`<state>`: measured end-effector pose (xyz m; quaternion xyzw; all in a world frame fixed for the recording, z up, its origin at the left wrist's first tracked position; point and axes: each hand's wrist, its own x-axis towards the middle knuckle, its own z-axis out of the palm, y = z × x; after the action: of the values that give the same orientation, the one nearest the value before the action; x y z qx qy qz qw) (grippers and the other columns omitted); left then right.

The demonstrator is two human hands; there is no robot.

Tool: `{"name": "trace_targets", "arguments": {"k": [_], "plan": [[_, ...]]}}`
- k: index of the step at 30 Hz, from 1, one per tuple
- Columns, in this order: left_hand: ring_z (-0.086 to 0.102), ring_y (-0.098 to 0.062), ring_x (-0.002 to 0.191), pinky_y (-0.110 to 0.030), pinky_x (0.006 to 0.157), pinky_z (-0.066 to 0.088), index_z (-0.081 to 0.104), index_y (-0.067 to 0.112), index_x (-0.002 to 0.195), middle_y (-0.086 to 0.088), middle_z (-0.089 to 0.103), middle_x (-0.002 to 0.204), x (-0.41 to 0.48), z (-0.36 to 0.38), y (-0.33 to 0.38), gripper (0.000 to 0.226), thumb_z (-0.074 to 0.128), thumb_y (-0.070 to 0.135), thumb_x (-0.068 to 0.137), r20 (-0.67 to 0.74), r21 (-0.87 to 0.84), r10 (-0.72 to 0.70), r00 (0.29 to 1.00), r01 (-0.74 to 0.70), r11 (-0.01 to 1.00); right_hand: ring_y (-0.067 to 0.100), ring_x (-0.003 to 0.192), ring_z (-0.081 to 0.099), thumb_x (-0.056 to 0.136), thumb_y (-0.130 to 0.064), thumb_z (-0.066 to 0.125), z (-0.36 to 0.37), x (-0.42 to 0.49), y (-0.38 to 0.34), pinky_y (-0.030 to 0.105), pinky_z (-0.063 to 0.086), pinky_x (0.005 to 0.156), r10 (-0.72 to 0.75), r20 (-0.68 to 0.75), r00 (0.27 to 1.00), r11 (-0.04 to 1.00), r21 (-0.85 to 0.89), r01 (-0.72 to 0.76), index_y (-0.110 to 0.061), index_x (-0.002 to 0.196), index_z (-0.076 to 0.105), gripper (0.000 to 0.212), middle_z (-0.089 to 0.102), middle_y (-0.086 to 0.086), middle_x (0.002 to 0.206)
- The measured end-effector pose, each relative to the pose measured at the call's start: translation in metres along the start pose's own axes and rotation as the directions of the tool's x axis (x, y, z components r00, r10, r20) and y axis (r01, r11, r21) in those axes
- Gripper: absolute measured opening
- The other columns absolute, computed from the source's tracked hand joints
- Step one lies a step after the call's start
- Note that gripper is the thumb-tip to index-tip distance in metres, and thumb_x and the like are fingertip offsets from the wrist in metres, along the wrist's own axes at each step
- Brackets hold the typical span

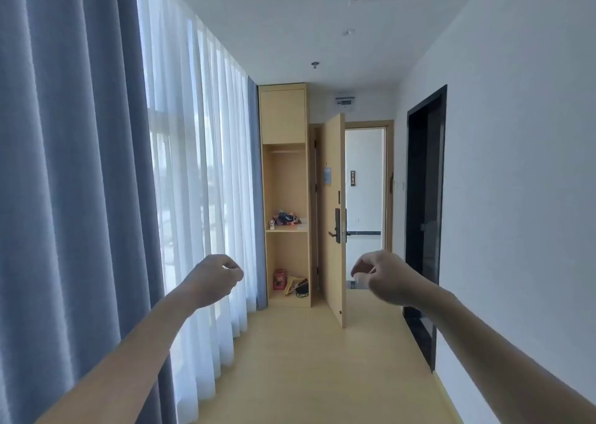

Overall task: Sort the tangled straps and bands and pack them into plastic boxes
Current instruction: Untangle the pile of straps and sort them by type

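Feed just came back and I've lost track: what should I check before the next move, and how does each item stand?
1. Left hand free: ok, fingers loosely curled, holding nothing.
2. Right hand free: ok, the same.
3. Tangle located: ok, a colourful heap lies on the middle shelf of the open wooden cabinet; too small to confirm it is straps.
4. Plastic boxes in view: cannot tell, only a small red box on the bottom shelf, too small to identify.
5. Floor towards the cabinet: ok, bare.
6. Door beside the cabinet: ok, ajar, not covering the shelves.
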<state>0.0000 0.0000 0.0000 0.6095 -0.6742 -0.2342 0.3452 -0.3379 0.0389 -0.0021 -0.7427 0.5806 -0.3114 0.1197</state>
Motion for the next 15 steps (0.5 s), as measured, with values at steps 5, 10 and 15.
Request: {"name": "trace_targets", "arguments": {"k": [5,10,15], "plan": [[0.069,-0.017,0.083,-0.025,0.062,0.048,0.067,0.014,0.099,-0.005,0.071,0.096,0.09,-0.026,-0.037,0.014,0.055,0.021,0.094,0.01,-0.016,-0.051,0.999,0.051,0.999,0.005,0.079,0.065,0.097,-0.016,0.058,0.038,0.094,-0.014,0.012,0.044,0.059,-0.032,-0.04,0.999,0.999,-0.005,0.032,-0.023,0.096,0.068,0.012,0.069,-0.01,0.086],[0.068,-0.017,0.079,-0.026,0.062,0.046,0.067,0.01,0.097,-0.006,0.071,0.094,0.19,-0.042,-0.037,0.014,0.057,0.019,0.093,-0.003,-0.039,-0.006,1.0,0.006,0.999,0.007,0.08,0.065,0.096,-0.015,0.057,0.05,0.178,-0.007,0.014,0.044,0.062,-0.012,-0.132,0.991,0.999,-0.04,0.006,-0.021,0.095,0.07,0.015,0.069,-0.008,0.086],[0.07,-0.016,0.077,-0.025,0.06,0.049,0.069,0.012,0.091,-0.002,0.072,0.089,0.267,-0.012,-0.037,0.015,0.055,0.018,0.093,0.022,-0.055,0.08,0.997,-0.078,0.995,0.01,0.076,0.067,0.095,-0.01,0.057,0.064,0.236,0.029,0.024,0.058,0.069,0.025,-0.286,0.958,0.999,-0.039,-0.037,-0.028,0.09,0.067,0.021,0.069,-0.01,0.083]]}}
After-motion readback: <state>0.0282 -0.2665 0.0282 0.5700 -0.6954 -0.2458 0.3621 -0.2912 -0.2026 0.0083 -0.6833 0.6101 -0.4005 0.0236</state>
